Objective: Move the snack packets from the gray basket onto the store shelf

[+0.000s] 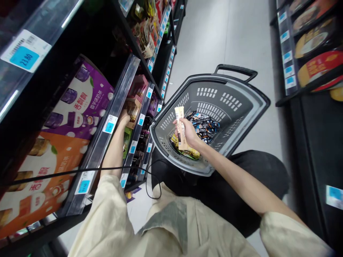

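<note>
My right hand is closed around a cream and tan stick packet, possibly more than one, held over the grey shopping basket. Inside the basket lie several dark blue and black stick packets and a pile of yellow packets. My left hand reaches into the shelf on the left, at a tan open-fronted box. Its fingers are mostly hidden there, so whether they grip anything does not show. Below that box stands a green box, and above it a pink box.
Large purple and orange cartons fill the nearer left shelf. A thin black cable crosses in front of my left arm. Packaged food lines the right shelf. The basket's handle sticks out toward the aisle floor.
</note>
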Motion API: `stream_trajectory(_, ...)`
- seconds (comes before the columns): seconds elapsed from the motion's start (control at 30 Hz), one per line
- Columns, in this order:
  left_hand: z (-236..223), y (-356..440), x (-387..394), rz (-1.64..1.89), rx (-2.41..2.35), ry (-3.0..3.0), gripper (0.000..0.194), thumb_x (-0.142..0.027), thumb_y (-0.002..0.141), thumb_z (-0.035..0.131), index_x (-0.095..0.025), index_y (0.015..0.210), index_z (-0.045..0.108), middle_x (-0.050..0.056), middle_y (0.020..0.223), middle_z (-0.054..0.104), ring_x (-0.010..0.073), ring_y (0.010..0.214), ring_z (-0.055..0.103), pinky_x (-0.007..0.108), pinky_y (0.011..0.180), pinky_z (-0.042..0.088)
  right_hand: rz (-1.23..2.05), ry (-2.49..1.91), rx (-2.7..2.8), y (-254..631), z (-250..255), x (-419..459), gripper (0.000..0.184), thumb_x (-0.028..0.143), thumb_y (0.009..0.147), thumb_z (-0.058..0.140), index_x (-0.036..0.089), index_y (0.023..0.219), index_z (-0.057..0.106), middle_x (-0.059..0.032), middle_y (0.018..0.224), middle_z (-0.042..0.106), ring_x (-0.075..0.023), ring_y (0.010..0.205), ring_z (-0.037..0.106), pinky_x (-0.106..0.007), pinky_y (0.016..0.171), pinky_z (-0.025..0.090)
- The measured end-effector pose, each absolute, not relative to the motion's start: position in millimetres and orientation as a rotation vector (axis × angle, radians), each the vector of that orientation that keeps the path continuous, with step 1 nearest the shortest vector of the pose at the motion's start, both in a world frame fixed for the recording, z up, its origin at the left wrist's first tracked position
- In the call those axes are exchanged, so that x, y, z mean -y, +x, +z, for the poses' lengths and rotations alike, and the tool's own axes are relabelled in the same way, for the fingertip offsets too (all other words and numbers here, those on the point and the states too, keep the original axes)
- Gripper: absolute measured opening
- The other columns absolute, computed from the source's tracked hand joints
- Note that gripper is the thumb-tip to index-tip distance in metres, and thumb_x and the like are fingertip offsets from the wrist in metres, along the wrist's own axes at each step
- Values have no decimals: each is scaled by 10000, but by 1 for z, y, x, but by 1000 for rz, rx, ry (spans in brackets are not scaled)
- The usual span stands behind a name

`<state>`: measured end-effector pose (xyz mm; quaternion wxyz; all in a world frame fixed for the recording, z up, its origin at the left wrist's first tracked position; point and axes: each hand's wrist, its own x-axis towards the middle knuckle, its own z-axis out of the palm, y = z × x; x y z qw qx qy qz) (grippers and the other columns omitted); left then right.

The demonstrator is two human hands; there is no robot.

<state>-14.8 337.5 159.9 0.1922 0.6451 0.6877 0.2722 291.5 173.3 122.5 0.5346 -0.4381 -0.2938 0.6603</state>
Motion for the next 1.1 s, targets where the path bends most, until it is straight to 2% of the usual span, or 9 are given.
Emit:
stream_trajectory(0.17,173,28,-308,682,-1922,2273,339,-209,895,527,-139,1199,660,222,1365,613,398,1352,517,593,1187,360,1625,-900,493,295,123,-180,400,557,876,605,187,1024,631,-77,930,699,-171,742,662,-323,714,584)
stream_trajectory(0.33,178,98,-239,716,-1513,2463,250,-342,1017,493,-173,1117,648,150,1121,660,308,1116,600,483,1051,468,1571,-840,415,291,121,-183,374,517,885,635,188,1063,628,-86,944,711,-195,820,661,-367,834,584)
stream_trajectory(0.43,166,129,-203,612,-1186,2396,301,-439,944,661,-185,1098,611,105,1072,642,245,961,633,393,893,537,1549,-829,359,292,117,-185,399,512,890,610,186,1118,628,-64,872,672,-189,772,635,-366,804,575)
stream_trajectory(0.5,155,139,-188,574,-1056,2344,396,-404,845,777,-192,1120,585,100,1110,631,235,957,644,365,843,553,1539,-829,355,294,115,-185,459,556,914,534,175,1151,627,-63,857,652,-188,749,618,-372,784,572)
stream_trajectory(0.57,143,141,-184,590,-1010,2238,401,-300,813,785,-200,1132,563,91,1111,639,217,948,660,327,789,560,1499,-857,410,295,115,-185,487,596,926,490,174,1121,634,-73,875,656,-194,777,616,-374,788,570)
stream_trajectory(0.67,131,134,-192,617,-1024,1906,372,-205,836,718,-215,1151,521,55,1044,674,155,835,680,247,686,541,1409,-930,561,295,118,-185,394,582,868,630,206,984,622,-65,956,684,-201,906,637,-356,827,570)
stream_trajectory(0.77,129,122,-205,644,-1021,1648,390,-248,851,725,-217,1170,503,38,1023,684,119,794,671,229,717,539,1375,-951,619,294,122,-184,365,508,784,775,218,948,625,-43,1038,706,-192,995,655,-355,891,576)
stream_trajectory(0.9,136,114,-207,672,-1109,1762,425,-345,856,754,-213,1203,547,68,1141,668,138,852,655,261,756,529,1374,-981,493,294,119,-183,349,431,749,823,207,935,632,-45,1038,716,-183,1001,678,-389,926,602)
stream_trajectory(1.1,154,113,-218,862,-1243,1951,499,-280,707,878,-212,1125,615,70,1174,651,177,892,643,303,811,541,1358,-1064,333,298,116,-186,356,340,706,836,213,939,599,-15,988,714,-155,895,682,-357,816,635)
